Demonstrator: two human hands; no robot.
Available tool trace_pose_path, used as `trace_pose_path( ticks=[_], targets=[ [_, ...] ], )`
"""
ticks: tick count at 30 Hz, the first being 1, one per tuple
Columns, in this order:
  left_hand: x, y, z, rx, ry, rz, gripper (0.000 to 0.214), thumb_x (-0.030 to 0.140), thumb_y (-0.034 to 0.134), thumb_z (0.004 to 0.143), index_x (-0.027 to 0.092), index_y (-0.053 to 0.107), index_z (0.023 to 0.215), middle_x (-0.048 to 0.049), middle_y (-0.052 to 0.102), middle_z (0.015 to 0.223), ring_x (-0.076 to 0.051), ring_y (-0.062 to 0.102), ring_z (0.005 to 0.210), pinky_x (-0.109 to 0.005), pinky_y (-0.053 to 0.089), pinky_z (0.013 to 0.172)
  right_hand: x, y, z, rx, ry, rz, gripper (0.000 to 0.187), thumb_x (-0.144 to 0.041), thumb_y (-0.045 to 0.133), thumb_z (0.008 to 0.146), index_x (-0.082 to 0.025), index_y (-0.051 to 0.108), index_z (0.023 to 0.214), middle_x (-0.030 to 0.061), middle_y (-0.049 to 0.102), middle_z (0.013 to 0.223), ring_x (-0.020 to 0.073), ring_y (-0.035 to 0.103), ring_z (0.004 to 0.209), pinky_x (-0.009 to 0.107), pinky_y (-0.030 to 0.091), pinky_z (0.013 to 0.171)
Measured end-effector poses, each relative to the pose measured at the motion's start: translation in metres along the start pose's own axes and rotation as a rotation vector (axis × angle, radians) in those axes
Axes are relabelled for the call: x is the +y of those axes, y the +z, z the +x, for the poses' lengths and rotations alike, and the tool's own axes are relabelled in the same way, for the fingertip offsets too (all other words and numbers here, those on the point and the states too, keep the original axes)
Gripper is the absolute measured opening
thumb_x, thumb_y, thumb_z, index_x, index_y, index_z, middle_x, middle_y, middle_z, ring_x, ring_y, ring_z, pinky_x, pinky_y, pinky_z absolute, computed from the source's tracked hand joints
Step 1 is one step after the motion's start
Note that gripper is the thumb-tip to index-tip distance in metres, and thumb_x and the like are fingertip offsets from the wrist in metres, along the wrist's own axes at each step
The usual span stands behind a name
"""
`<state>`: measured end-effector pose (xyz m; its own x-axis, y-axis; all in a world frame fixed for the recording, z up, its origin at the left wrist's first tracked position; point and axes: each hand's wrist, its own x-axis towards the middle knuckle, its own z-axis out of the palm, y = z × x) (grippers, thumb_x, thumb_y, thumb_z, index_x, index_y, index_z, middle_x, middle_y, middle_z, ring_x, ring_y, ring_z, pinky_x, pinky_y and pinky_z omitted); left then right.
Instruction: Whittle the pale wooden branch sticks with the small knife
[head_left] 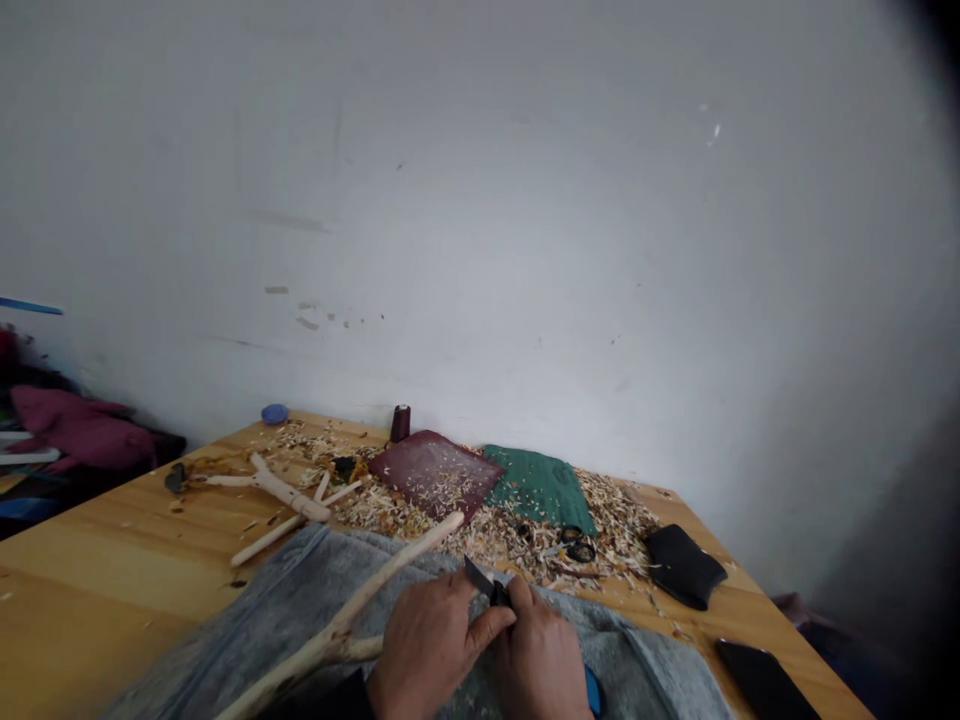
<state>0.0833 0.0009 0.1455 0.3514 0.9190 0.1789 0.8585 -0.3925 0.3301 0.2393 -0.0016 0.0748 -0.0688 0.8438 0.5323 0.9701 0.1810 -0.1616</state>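
Observation:
My left hand (427, 645) is closed round a pale, peeled forked branch (375, 590) that slants up to the right over a grey cloth (300, 600). Its thumb presses against the back of a small dark knife blade (478, 578). My right hand (538, 655) is wrapped round the knife's handle, whose blue end (592, 690) shows at the wrist side. Both hands touch each other at the lower middle of the view.
Wood shavings (525, 530) cover the far part of the wooden table (90, 580). On it lie peeled sticks (285, 495), a maroon mat (431, 472), a green mat (540, 485), scissors (577, 545), a dark thread spool (400, 423), a black pouch (682, 565) and a phone (761, 680). A white wall stands behind.

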Motion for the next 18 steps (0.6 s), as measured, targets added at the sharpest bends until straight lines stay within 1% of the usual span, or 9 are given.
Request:
trace_pose_path(
  ticks=[4, 9, 14, 18],
  targets=[
    [-0.0019, 0.0045, -0.0021, 0.029, 0.031, -0.024, 0.038, 0.048, 0.046, 0.097, 0.019, 0.069, 0.105, -0.0104, 0.077, 0.099, -0.031, 0.073, 0.092, -0.039, 0.053, 0.077, 0.0001, -0.0019, 0.0003, -0.023, 0.016, 0.024, 0.016, -0.008, 0.051, 0.086, -0.024, 0.053, 0.085, -0.0006, 0.07, 0.072, 0.0171, 0.07, 0.062, 0.027, 0.033, 0.052],
    [-0.0048, 0.0061, -0.0028, 0.049, 0.062, -0.061, 0.03, 0.041, 0.048, 0.096, 0.022, 0.068, 0.107, -0.0075, 0.078, 0.099, -0.029, 0.073, 0.09, -0.037, 0.052, 0.075, 0.0, -0.0043, -0.0001, -0.108, 0.056, 0.041, 0.015, -0.009, 0.049, 0.088, -0.023, 0.055, 0.088, 0.0014, 0.072, 0.075, 0.0191, 0.071, 0.065, 0.028, 0.033, 0.053],
    [-0.0037, 0.0043, -0.0027, 0.039, 0.063, -0.082, 0.03, 0.042, 0.047, 0.098, 0.023, 0.069, 0.1, -0.0053, 0.079, 0.092, -0.028, 0.074, 0.086, -0.035, 0.05, 0.071, -0.0014, -0.0069, 0.0018, -0.184, 0.096, 0.06, 0.017, -0.008, 0.047, 0.088, -0.022, 0.056, 0.09, 0.0033, 0.073, 0.079, 0.0206, 0.072, 0.071, 0.027, 0.034, 0.056],
    [-0.0016, 0.003, -0.0024, 0.031, 0.044, -0.057, 0.033, 0.043, 0.045, 0.099, 0.021, 0.07, 0.097, -0.0068, 0.079, 0.091, -0.029, 0.074, 0.085, -0.036, 0.049, 0.069, -0.0015, -0.0085, 0.0026, -0.193, 0.101, 0.076, 0.016, -0.009, 0.048, 0.089, -0.023, 0.055, 0.09, 0.0028, 0.073, 0.079, 0.0201, 0.072, 0.071, 0.027, 0.034, 0.057]
  ],
)
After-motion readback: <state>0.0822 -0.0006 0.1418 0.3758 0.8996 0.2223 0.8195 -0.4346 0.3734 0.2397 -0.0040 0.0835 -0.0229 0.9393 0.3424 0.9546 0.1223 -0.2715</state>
